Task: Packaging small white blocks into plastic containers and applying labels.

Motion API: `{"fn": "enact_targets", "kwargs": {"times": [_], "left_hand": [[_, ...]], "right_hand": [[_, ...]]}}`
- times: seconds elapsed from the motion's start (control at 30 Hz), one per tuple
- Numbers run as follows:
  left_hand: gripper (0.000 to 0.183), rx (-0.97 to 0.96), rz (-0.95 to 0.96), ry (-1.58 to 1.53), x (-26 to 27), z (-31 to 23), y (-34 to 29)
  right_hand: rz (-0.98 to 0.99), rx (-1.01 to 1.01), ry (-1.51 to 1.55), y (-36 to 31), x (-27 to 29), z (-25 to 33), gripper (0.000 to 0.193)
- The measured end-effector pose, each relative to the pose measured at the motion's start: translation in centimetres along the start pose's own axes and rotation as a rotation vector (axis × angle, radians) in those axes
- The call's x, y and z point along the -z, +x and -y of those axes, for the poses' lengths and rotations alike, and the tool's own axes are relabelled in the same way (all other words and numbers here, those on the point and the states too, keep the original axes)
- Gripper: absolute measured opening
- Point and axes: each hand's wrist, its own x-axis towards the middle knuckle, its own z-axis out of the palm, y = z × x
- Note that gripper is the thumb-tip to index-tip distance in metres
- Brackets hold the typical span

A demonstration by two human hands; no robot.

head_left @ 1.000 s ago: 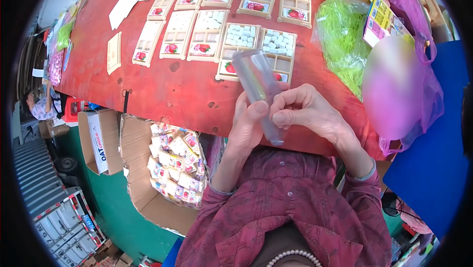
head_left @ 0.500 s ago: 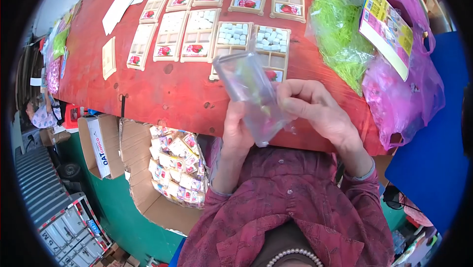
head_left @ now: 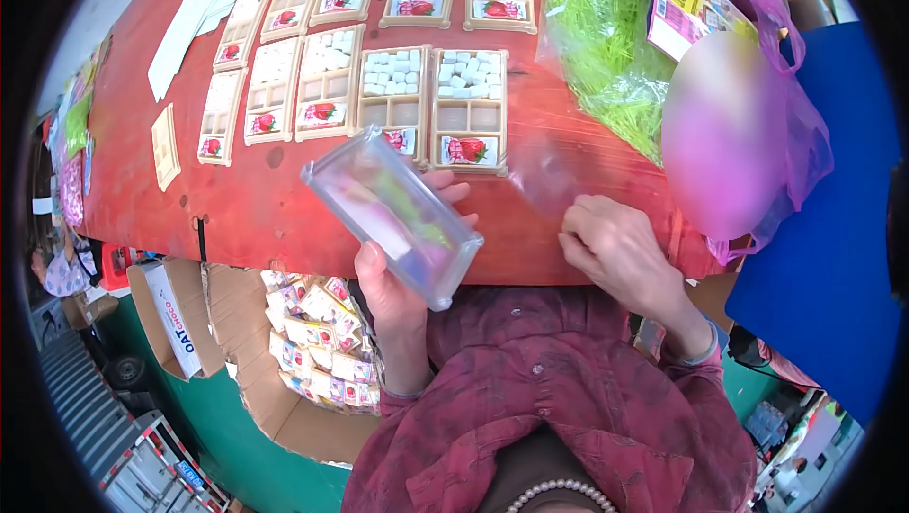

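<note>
My left hand (head_left: pixel 388 290) is wrapped round a clear plastic box (head_left: pixel 393 219), tilted over the table's near edge. Green and pink show through its walls; what exactly lies inside is blurred. To the right, my right hand (head_left: pixel 620 252) is closed with fingers curled. A crumpled piece of clear plastic film (head_left: pixel 547 177) stretches up from its fingertips, smeared by motion. Beyond both hands stand two rows of beige compartment trays (head_left: pixel 471 167), holding small white pieces and strawberry-printed packets (head_left: pixel 467 150). The box partly covers one tray in the near row.
A bag of green shredded filler (head_left: pixel 606 58) lies at the right, beside a purple plastic bag (head_left: pixel 805 125) and printed card (head_left: pixel 684 1). A lone beige tray (head_left: pixel 165 148) and white sheets (head_left: pixel 189 35) lie left. Below the table edge, a cardboard carton (head_left: pixel 256 361) holds many small packets (head_left: pixel 322 342).
The box has moved left and tipped over in my left hand. My right hand has come away from it to the right, with the clear film. The view has shifted right.
</note>
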Motion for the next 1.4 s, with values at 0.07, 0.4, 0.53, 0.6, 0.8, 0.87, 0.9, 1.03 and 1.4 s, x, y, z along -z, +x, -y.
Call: {"fn": "enact_targets", "kwargs": {"times": [0.07, 0.4, 0.53, 0.6, 0.8, 0.87, 0.9, 1.03, 1.4], "left_hand": [[0.085, 0.018, 0.026, 0.016, -0.2, 0.2, -0.2], [0.083, 0.122, 0.096, -0.012, -1.7, 2.4, -0.2], [0.079, 0.133, 0.141, 0.071, -3.1, 2.3, 0.0], [0.079, 0.173, 0.151, 0.044, -3.3, 2.0, 0.0], [0.078, 0.182, 0.153, 0.036, -3.6, 1.9, -0.2], [0.078, 0.205, 0.164, 0.028, -3.4, 2.1, -0.1], [0.078, 0.202, 0.162, 0.029, -3.4, 2.2, 0.0], [0.077, 0.203, 0.187, 0.015, -3.3, 2.3, 0.2], [0.077, 0.145, 0.202, -0.038, -2.6, 2.6, 0.4]], "right_hand": [[-0.02, -0.01, -0.116, 0.2, -1.5, -0.7, 0.009], [-0.011, 0.026, 0.417, 1.7, 0.4, 2.7, 0.02], [0.186, -0.051, 0.776, 2.1, 0.3, 3.9, 0.02], [0.235, -0.116, 0.922, 2.0, -0.1, 3.4, 0.012], [0.366, -0.185, 1.209, 2.2, -0.7, 2.5, 0.005], [0.378, -0.194, 1.209, 2.3, -0.6, 2.2, 0.004], [0.382, -0.204, 1.201, 2.3, -0.6, 2.1, 0.002], [0.34, -0.11, 1.181, 2.2, -1.4, 1.6, 0.005], [0.186, -0.239, 1.073, 2.1, 0.4, 2.7, 0.004]]}}
